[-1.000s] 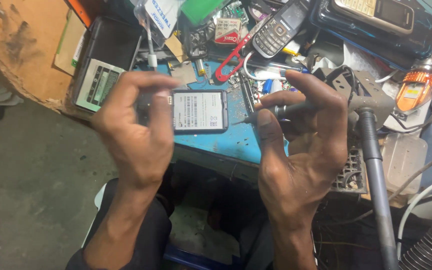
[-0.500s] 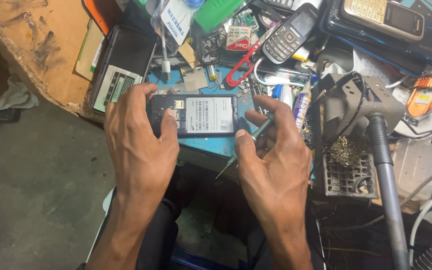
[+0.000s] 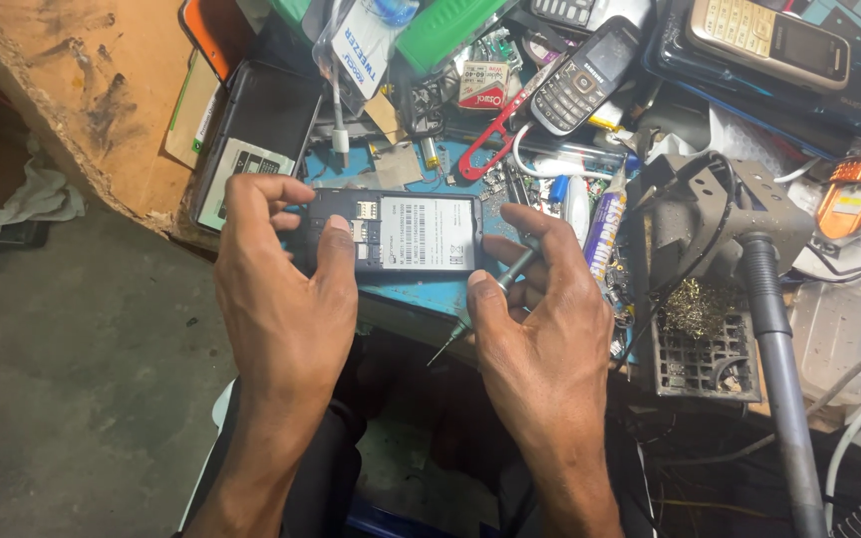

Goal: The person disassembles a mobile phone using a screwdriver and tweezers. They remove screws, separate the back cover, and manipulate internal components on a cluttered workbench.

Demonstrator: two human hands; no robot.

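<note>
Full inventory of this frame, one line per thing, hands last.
opened phone: 1, black with its back cover off, white label showing, on the blue mat, in the left hand's grip
screwdriver: 1, thin, grey, tip pointing down-left, in the right hand
blue mat: 1, under the phone
keypad phones: at least 2, grey and gold, top of the clutter
red-handled tool: 1, above the opened phone
soldering iron stand: 1, dark metal, right side
tube: 1, purple-white, right of the opened phone
wooden board: 1, brown, upper left
left hand: holds the opened phone
right hand: holds the screwdriver
</note>
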